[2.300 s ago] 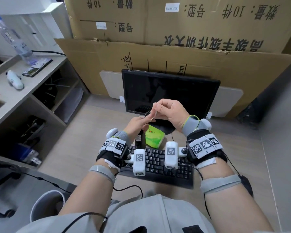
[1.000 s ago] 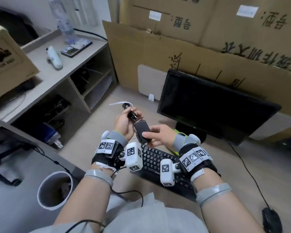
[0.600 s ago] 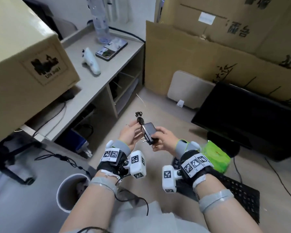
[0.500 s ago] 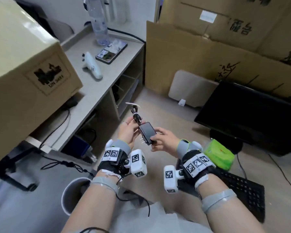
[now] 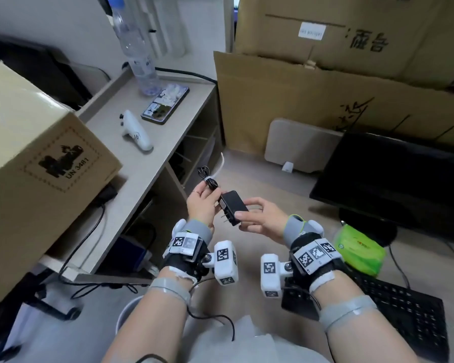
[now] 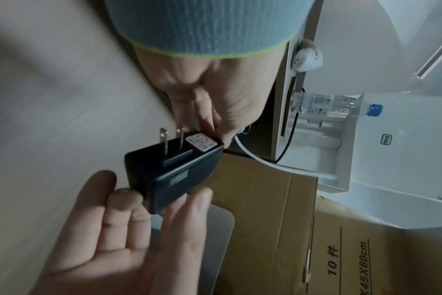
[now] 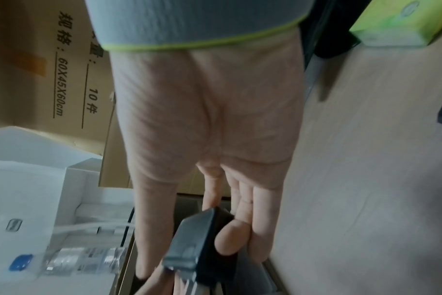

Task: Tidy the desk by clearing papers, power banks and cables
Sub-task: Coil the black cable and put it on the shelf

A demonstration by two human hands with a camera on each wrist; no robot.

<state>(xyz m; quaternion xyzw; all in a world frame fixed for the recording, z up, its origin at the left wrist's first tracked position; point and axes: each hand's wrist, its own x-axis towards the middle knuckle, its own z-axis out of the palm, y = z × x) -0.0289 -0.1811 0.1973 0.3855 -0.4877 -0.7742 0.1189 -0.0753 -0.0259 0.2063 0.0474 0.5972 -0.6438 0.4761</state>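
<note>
A black power adapter point(image 5: 233, 206) with two metal prongs is held in the air between both hands, over the desk's left part. Its thin black cable is coiled into a small bundle point(image 5: 207, 178) bound by a white tie point(image 5: 220, 163). My left hand point(image 5: 207, 189) grips the bundle where it joins the adapter. My right hand point(image 5: 243, 217) pinches the adapter's near end between thumb and fingers. The left wrist view shows the adapter point(image 6: 174, 171) prongs up, with the right hand's fingers point(image 6: 129, 203) against it. In the right wrist view the adapter point(image 7: 197, 249) is blurred.
A side shelf point(image 5: 152, 163) on the left carries a water bottle point(image 5: 139, 61), a phone point(image 5: 165, 104), a white controller point(image 5: 136, 132) and a cardboard box point(image 5: 37, 153). On the right are the monitor point(image 5: 391, 184), a green tissue pack point(image 5: 359, 250) and the keyboard point(image 5: 409, 318). A waste bin point(image 5: 126, 315) stands below.
My head has turned left toward the side shelf. Both hands have carried the adapter and its tied cable from in front of the monitor to the left; the grip is much the same.
</note>
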